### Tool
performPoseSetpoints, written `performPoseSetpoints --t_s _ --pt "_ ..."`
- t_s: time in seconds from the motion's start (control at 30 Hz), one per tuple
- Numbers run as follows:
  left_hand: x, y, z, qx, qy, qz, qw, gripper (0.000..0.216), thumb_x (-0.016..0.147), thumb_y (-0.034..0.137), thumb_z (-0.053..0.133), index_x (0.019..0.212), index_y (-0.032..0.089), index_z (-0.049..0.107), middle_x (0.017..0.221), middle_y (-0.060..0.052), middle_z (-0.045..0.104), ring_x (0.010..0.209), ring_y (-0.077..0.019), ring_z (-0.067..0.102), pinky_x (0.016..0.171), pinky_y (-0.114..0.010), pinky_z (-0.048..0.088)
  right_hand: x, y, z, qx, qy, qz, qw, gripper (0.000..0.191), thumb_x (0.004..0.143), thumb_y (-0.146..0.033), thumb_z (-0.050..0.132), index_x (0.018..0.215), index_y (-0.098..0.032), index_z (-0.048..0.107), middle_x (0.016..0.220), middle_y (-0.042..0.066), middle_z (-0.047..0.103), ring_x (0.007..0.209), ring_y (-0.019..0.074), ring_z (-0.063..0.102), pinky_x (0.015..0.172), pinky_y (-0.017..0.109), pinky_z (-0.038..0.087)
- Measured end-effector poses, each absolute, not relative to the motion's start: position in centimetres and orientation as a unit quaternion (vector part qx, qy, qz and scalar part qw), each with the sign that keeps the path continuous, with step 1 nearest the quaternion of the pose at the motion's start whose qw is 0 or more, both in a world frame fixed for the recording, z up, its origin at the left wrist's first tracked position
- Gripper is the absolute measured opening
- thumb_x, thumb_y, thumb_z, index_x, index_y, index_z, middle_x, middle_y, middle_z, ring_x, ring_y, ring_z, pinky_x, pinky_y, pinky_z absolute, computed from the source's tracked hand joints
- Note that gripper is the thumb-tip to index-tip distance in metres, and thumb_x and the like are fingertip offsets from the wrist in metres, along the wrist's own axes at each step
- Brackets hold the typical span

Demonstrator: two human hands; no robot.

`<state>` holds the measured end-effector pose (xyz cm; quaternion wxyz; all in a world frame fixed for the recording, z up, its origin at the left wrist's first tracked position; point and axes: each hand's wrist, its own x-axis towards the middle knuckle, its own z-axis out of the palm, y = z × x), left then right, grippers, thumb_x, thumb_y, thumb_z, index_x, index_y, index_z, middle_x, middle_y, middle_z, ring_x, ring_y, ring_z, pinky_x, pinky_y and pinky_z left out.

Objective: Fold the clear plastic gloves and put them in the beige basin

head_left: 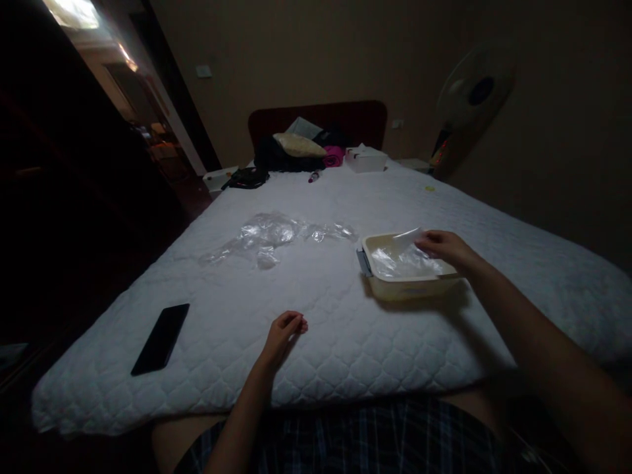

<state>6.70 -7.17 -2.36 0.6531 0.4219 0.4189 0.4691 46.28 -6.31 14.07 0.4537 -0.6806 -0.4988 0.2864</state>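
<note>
My right hand [447,247] is over the right side of a cream plastic box [415,289], its fingers pinched on a clear plastic bag [402,258]. Most of that bag lies crumpled inside the box, with one corner pulled up to my fingertips. A grey clip [364,262] hangs on the box's left end. My left hand [286,331] rests on the white quilted bed [336,355], left of the box, with curled fingers and nothing visible in them. Beyond it, more crumpled clear plastic bags [271,234] are spread over the quilt.
A black tablet or phone [160,339] lies at the bed's near left. Toward the headboard [365,122] are a cushion [301,145], dark clothes, a white box [365,159] and a small tube [314,176]. A fan [476,92] stands at the right.
</note>
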Motion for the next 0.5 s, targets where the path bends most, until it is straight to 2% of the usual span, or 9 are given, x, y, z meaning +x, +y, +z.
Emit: performPoseSetpoints --t_s 0.13,0.3,0.4,0.5 --pt "6.7 -7.0 -2.4 0.427 0.44 0.461 0.642 0.03 0.059 0.039 0.071 0.072 0.014 0.06 0.065 -0.004 0.063 0.062 -0.0134 0.059 0.064 -0.026 0.047 50.4 -4.6 13.0 -0.755 -0.454 0.296 0.368 0.019 0.066 -0.019 0.065 0.083 -0.011 0.062 0.058 0.003 0.058 0.049 0.0111 0.052 0.048 0.024 0.042" --pt "6.8 -7.0 -2.0 0.423 0.461 0.447 0.639 0.031 0.058 0.039 0.071 0.073 0.013 0.061 0.067 -0.004 0.063 0.063 -0.0139 0.059 0.066 -0.027 0.047 52.3 -3.0 10.7 -0.826 -0.444 0.225 0.266 0.042 0.068 -0.015 0.062 0.108 -0.007 0.051 0.052 0.001 0.057 0.044 0.0144 0.053 0.046 0.027 0.044" --pt "6.7 -7.0 -2.0 0.424 0.461 0.446 0.639 0.029 0.06 0.038 0.07 0.073 0.014 0.061 0.068 -0.004 0.063 0.063 -0.0139 0.059 0.066 -0.027 0.047 52.7 -2.8 9.7 -0.851 -0.483 0.116 0.169 0.049 0.067 -0.019 0.064 0.112 -0.006 0.047 0.061 0.006 0.061 0.048 0.0171 0.056 0.049 0.028 0.043" --pt "6.6 -7.0 -2.2 0.427 0.461 0.442 0.64 0.026 0.063 0.037 0.069 0.074 0.014 0.061 0.069 -0.004 0.063 0.064 -0.014 0.06 0.066 -0.027 0.047 52.6 -3.1 9.1 -0.824 -0.56 0.012 0.084 0.044 0.068 -0.022 0.064 0.108 -0.008 0.05 0.078 0.012 0.062 0.065 0.0204 0.059 0.057 0.028 0.042"
